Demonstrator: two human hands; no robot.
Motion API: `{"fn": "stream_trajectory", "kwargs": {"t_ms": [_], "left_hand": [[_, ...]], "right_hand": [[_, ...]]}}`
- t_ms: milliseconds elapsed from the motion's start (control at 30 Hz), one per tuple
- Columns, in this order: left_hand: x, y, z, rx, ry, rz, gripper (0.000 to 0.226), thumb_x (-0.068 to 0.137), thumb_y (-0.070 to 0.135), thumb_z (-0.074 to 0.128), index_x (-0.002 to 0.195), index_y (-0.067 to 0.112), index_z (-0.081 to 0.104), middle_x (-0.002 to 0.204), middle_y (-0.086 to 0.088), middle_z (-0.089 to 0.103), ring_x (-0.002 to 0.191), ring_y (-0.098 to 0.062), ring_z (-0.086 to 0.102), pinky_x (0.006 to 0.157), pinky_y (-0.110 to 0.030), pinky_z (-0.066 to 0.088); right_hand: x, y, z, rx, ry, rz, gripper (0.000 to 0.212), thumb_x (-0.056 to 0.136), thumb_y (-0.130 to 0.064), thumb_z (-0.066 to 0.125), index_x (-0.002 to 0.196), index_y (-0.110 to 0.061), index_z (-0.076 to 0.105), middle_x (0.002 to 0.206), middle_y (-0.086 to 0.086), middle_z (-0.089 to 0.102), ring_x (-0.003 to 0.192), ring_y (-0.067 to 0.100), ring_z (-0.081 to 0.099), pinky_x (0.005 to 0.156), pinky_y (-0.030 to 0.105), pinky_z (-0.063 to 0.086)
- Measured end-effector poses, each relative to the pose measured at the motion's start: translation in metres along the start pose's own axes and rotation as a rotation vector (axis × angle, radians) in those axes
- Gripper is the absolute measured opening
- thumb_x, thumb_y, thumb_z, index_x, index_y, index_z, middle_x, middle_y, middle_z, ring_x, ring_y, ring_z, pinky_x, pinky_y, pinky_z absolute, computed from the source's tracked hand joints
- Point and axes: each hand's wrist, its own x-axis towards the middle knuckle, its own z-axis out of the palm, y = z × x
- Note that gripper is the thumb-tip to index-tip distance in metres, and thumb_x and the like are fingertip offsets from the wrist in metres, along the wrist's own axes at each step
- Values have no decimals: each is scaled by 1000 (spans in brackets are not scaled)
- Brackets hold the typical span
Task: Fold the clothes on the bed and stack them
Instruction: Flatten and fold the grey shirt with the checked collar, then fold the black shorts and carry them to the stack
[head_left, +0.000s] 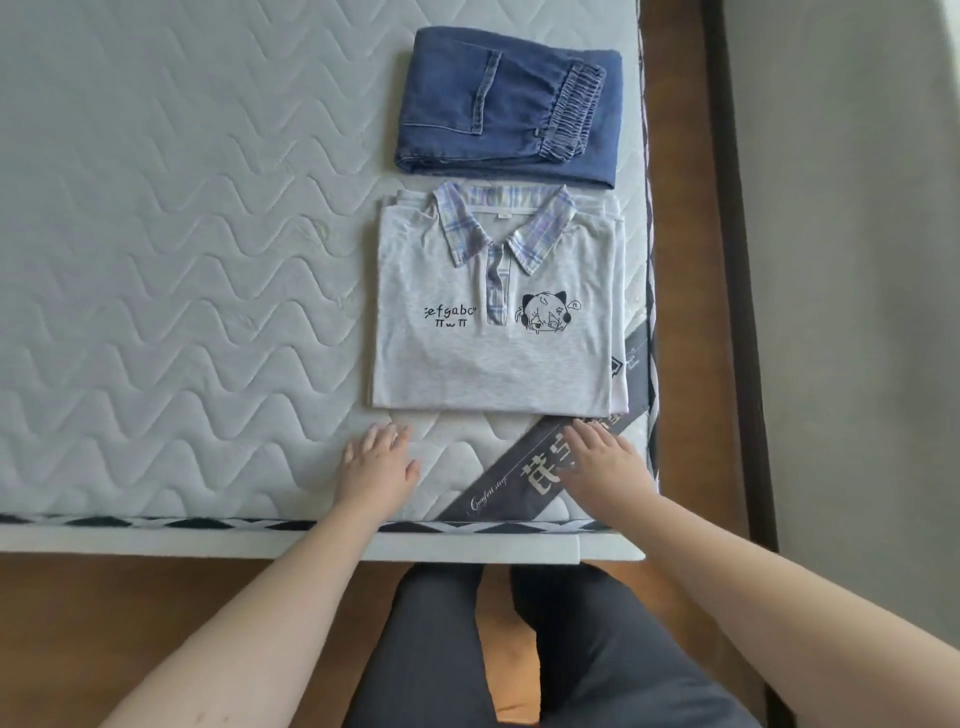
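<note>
Bed: bare quilted mattress (182, 260), white with a wavy stitch pattern, dark diagonal label band (519, 488) across its near right corner.

Folded grey polo shirt (498, 312) lies flat near the right edge of the mattress, front side up. Plaid collar points toward the far side; black lettering sits on the chest at one side of the placket and a cartoon print at the other. Its near hem lies parallel to the near edge of the mattress, its right side close to the right edge.

Folded blue jeans (509, 114) lie just beyond the shirt's collar, also along the right edge, elastic waistband facing up. Jeans and shirt are side by side, not stacked; whether they touch cannot be told.

Left hand (376, 462): palm down on the mattress, fingers straight and slightly spread, tips just short of the shirt's near hem. Grip open, holding nothing.

Right hand (602, 467): palm down over the label band at the near right corner, fingers extended toward the shirt's near right corner. Grip open, holding nothing.

Person's legs in dark trousers (571, 649) stand at the near edge, on wooden floor (130, 597)
</note>
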Motion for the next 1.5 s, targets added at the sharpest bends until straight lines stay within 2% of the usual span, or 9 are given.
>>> {"fn": "stream_trajectory", "kwargs": {"t_ms": [133,233,333,433,600,767,1033,1333,1500], "left_hand": [[-65,35,-70,-10,295,138,50,94,34,53,142,19,48,136,-2,53,128,-24,49,103,-43,38],[-125,53,-116,110,585,305,35,87,32,59,117,17,66,111,-3,64,107,-25,60,95,-46,44],[-189,63,-150,50,711,323,34,89,35,45,108,19,69,104,2,66,97,-21,63,89,-41,47],[-243,71,-171,-53,812,298,32,91,33,44,103,20,70,98,7,69,89,-18,65,79,-36,47],[-318,80,-195,30,878,228,31,93,34,44,108,20,68,102,5,66,96,-20,61,85,-36,43],[-369,67,-200,76,920,126,39,93,36,44,120,18,65,126,-5,59,117,-26,56,94,-43,46],[-438,21,-162,-19,941,-117,40,95,41,44,125,19,60,130,-6,56,124,-27,52,99,-46,43],[-558,-83,-51,-160,901,-413,44,96,44,48,129,18,60,128,-4,57,120,-23,54,99,-43,45],[-636,-136,13,-271,892,-582,47,95,47,45,130,20,60,130,-4,59,121,-22,57,96,-41,49]], "right_hand": [[-54,-24,-62,-57,219,-82,39,97,-37,44,129,-16,51,129,3,53,119,27,52,96,39,41],[-106,-40,-102,-152,463,-193,19,88,-29,58,96,-13,66,92,3,64,83,29,64,72,39,51],[-156,-51,-137,-120,504,-247,28,93,-35,48,107,-16,65,99,1,65,90,27,62,77,38,50],[-204,-58,-164,-85,582,-291,28,92,-37,51,100,-15,66,95,1,65,86,27,63,74,37,50],[-262,-76,-189,-133,760,-429,24,91,-37,51,91,-17,64,90,-1,62,83,24,61,71,35,49],[-291,-103,-197,-109,905,-598,29,87,-33,55,103,-13,68,109,5,66,100,25,64,84,37,53],[-316,-171,-182,-133,884,-788,26,85,-24,63,108,-11,69,115,7,67,104,28,64,86,41,53],[-382,-327,-108,-339,776,-982,19,82,-15,62,99,-12,70,106,6,69,91,29,67,77,41,53],[-420,-403,-57,-335,699,-1085,22,86,-17,64,106,-11,70,109,6,68,96,28,66,83,41,53]]}}
